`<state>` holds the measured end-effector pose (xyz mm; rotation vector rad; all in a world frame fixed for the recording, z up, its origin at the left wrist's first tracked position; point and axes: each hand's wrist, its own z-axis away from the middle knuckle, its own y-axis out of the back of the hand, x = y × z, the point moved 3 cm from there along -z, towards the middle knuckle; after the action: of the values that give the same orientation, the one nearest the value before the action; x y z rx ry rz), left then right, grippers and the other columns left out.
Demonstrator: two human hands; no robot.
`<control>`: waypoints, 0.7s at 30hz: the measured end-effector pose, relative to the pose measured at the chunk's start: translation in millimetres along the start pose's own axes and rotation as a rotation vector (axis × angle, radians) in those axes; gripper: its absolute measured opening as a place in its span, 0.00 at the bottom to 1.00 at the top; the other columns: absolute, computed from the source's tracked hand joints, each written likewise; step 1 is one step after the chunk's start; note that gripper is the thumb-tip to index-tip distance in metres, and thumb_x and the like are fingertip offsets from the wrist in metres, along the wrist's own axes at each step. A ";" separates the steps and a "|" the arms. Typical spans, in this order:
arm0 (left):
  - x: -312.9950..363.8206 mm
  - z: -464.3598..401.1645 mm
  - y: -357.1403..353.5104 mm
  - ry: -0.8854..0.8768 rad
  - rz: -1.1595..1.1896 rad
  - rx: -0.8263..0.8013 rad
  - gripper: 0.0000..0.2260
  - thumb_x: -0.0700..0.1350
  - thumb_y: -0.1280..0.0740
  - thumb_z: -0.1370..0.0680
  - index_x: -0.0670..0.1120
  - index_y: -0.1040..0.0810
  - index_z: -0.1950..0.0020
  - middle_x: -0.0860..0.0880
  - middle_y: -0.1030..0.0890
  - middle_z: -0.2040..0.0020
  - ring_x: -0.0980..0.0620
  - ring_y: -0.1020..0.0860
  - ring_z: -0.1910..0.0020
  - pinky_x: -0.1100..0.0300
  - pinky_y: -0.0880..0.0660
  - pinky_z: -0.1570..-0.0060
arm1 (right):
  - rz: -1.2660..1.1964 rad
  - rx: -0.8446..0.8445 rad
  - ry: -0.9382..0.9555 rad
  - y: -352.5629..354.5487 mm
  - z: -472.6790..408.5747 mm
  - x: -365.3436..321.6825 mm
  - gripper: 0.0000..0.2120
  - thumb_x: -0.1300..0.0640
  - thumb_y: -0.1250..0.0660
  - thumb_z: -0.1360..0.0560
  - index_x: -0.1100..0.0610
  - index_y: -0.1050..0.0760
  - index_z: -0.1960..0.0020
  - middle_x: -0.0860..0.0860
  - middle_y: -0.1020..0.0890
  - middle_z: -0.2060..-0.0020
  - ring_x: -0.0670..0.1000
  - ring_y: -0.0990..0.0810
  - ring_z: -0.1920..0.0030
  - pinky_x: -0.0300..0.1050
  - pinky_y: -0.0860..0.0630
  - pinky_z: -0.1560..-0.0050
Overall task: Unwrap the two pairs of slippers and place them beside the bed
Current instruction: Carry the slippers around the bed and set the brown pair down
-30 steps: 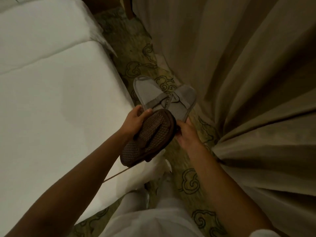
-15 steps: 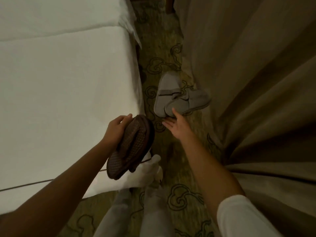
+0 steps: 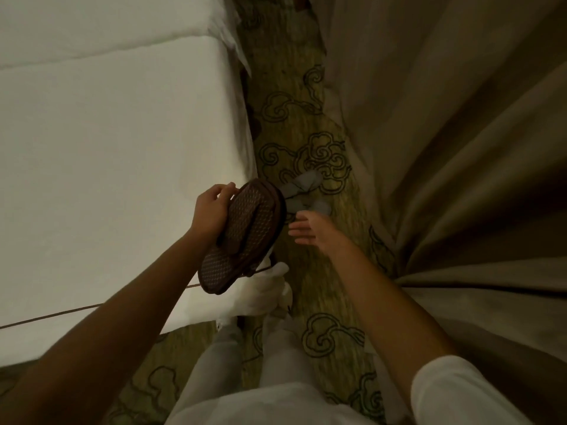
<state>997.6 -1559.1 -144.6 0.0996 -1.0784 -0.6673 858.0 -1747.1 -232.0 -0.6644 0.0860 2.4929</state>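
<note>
Now the left hand (image 3: 211, 211) grips brown slippers (image 3: 242, 234) beside the bed (image 3: 122, 148). Right hand (image 3: 310, 230) hangs open, empty, near grey slippers (image 3: 302, 187) on the carpet (image 3: 306, 124).

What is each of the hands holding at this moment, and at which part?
The left hand holds the brown woven slippers, stacked together, by the edge at their upper end. The right hand is open and holds nothing.

Your right arm wears a white sleeve (image 3: 454, 391) pushed up near the elbow, leaving the forearm bare. Your left forearm is bare down to the frame's edge. You wear pale trousers (image 3: 245, 357) and a white top (image 3: 276, 406).
</note>
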 end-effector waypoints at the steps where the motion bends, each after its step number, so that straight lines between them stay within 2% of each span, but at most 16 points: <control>1: 1.1 3.0 4.0 0.002 0.001 0.006 0.14 0.54 0.38 0.18 0.47 0.17 0.46 0.47 0.17 0.46 0.48 0.19 0.46 0.48 0.23 0.42 | -0.020 -0.026 0.034 -4.8 10.7 -5.5 0.18 0.51 0.38 0.17 0.61 0.26 0.32 0.59 0.16 0.46 0.57 0.16 0.48 0.58 0.20 0.41; 3: 4.0 8.3 12.6 0.002 0.002 0.020 0.14 0.53 0.37 0.18 0.46 0.17 0.45 0.46 0.17 0.46 0.48 0.19 0.47 0.50 0.23 0.44 | -0.064 -0.105 0.107 -19.3 33.9 -16.3 0.19 0.49 0.37 0.18 0.62 0.25 0.34 0.59 0.16 0.47 0.57 0.16 0.49 0.58 0.19 0.42; 6: 8.1 20.6 29.7 -0.025 -0.019 0.042 0.15 0.53 0.38 0.18 0.45 0.17 0.46 0.47 0.17 0.48 0.48 0.19 0.48 0.50 0.24 0.46 | -0.130 -0.259 0.196 -55.7 77.3 -27.3 0.19 0.44 0.38 0.18 0.59 0.22 0.40 0.51 0.16 0.60 0.51 0.17 0.60 0.51 0.19 0.54; 7: 9.6 24.9 36.5 -0.044 -0.019 0.051 0.14 0.53 0.38 0.18 0.45 0.17 0.47 0.47 0.17 0.50 0.49 0.20 0.49 0.51 0.24 0.47 | -0.144 -0.294 0.218 -70.2 90.8 -28.5 0.20 0.42 0.39 0.19 0.57 0.21 0.41 0.50 0.15 0.60 0.50 0.17 0.59 0.50 0.19 0.55; 8: 11.4 29.2 44.8 -0.064 -0.020 0.060 0.13 0.53 0.38 0.18 0.46 0.18 0.49 0.48 0.18 0.51 0.49 0.20 0.50 0.53 0.24 0.48 | -0.145 -0.302 0.234 -84.0 100.4 -27.5 0.24 0.38 0.40 0.20 0.56 0.20 0.39 0.52 0.14 0.54 0.51 0.16 0.53 0.52 0.18 0.52; 10: 12.8 37.3 62.4 -0.102 -0.025 0.079 0.13 0.52 0.38 0.18 0.46 0.18 0.49 0.49 0.18 0.51 0.51 0.20 0.50 0.55 0.25 0.48 | -0.166 -0.327 0.273 -106.2 115.7 -18.7 0.31 0.32 0.40 0.24 0.53 0.22 0.33 0.56 0.17 0.39 0.58 0.19 0.38 0.61 0.21 0.39; 12: 10.6 46.4 85.6 -0.122 -0.011 0.109 0.13 0.52 0.39 0.18 0.46 0.18 0.47 0.50 0.18 0.49 0.51 0.21 0.48 0.55 0.26 0.47 | -0.180 -0.359 0.298 -126.5 130.0 -10.8 0.32 0.30 0.43 0.24 0.51 0.22 0.33 0.57 0.20 0.34 0.60 0.23 0.33 0.64 0.26 0.33; 16: -7.3 68.7 142.1 -0.146 0.018 0.204 0.14 0.54 0.40 0.18 0.46 0.19 0.50 0.48 0.18 0.49 0.50 0.20 0.48 0.55 0.27 0.48 | -0.040 -0.442 0.384 -171.1 166.6 -5.5 0.23 0.33 0.44 0.21 0.45 0.22 0.36 0.51 0.18 0.38 0.55 0.20 0.36 0.61 0.23 0.36; 18: -21.6 86.4 176.3 -0.147 0.042 0.253 0.16 0.55 0.41 0.18 0.46 0.19 0.51 0.47 0.18 0.50 0.49 0.20 0.48 0.54 0.25 0.48 | 0.014 -0.429 0.447 -197.8 186.4 -4.1 0.21 0.37 0.38 0.22 0.48 0.21 0.37 0.51 0.17 0.40 0.56 0.20 0.37 0.61 0.22 0.37; 21: -50.2 119.3 236.9 -0.149 0.062 0.341 0.18 0.57 0.42 0.18 0.46 0.19 0.51 0.45 0.17 0.48 0.48 0.20 0.47 0.50 0.24 0.44 | 0.136 -0.418 0.518 -252.7 215.5 16.7 0.23 0.45 0.30 0.23 0.55 0.25 0.32 0.54 0.18 0.38 0.56 0.19 0.38 0.59 0.20 0.39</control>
<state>990.1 -1313.2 -33.4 0.3130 -1.3272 -0.4345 884.5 -1483.0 -31.8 -1.5127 -0.2122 2.4189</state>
